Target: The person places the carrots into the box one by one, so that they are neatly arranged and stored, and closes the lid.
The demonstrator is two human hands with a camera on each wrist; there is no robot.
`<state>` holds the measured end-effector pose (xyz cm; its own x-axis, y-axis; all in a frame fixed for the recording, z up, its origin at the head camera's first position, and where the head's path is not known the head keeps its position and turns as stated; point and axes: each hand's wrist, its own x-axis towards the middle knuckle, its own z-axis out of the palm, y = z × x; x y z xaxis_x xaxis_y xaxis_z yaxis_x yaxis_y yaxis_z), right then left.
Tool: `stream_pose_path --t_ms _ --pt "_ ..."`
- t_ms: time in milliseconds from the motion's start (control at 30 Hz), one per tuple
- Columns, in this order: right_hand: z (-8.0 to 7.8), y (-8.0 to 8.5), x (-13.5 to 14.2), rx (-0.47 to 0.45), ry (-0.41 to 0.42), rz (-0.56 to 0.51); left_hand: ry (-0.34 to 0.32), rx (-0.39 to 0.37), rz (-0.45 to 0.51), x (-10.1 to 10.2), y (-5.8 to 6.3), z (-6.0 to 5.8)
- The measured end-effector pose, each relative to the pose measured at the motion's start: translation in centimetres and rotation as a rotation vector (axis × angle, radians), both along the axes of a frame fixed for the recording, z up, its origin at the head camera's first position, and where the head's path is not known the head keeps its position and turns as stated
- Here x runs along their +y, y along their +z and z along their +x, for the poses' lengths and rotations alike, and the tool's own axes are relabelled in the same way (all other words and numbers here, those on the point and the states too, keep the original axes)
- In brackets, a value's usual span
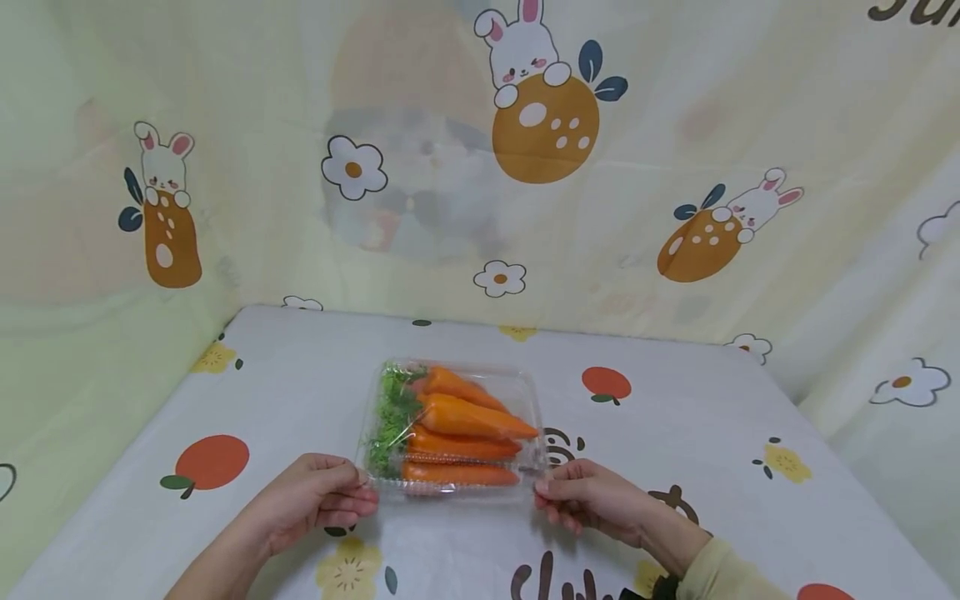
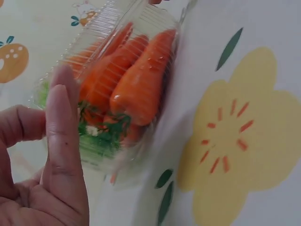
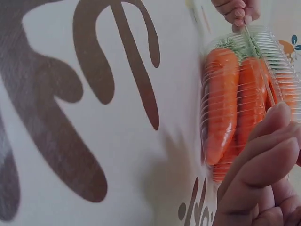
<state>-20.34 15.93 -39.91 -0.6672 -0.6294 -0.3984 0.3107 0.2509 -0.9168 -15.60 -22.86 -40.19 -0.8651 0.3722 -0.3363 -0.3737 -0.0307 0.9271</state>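
A clear plastic clamshell box (image 1: 534, 392) holds several orange carrots (image 1: 465, 416) with green leafy tops (image 1: 390, 421) at its left end. Its lid lies over the carrots. At the front left corner, my left hand (image 1: 318, 498) pinches the box's rim between thumb and fingers. My right hand (image 1: 588, 502) pinches the front right corner in the same way. In the left wrist view, the left thumb (image 2: 63, 141) covers part of the box. The right wrist view shows the right fingers (image 3: 263, 165) at the pointed end of the carrots.
The box is over a table covered with a white cloth (image 1: 450, 558) printed with fruit, flowers and lettering. Behind it hangs a pale curtain (image 1: 420, 75) with rabbit prints, which also closes off both sides.
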Motion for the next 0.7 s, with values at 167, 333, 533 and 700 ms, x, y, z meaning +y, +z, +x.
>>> stream_pose_path --t_ms 167,333,533,700 --pt "0.14 -0.09 0.01 0.01 -0.007 0.016 -0.038 0.014 -0.027 -0.27 -0.09 -0.16" --pt "0.2 0.07 0.01 0.0 -0.003 0.028 -0.057 0.01 -0.007 -0.52 -0.23 -0.27" --pt "0.27 0.21 0.01 0.001 0.002 0.032 -0.057 0.021 -0.007 -0.7 -0.17 -0.27" --pt "0.36 0.19 0.01 0.009 0.02 0.015 -0.062 0.025 -0.008 -0.83 -0.18 -0.31"
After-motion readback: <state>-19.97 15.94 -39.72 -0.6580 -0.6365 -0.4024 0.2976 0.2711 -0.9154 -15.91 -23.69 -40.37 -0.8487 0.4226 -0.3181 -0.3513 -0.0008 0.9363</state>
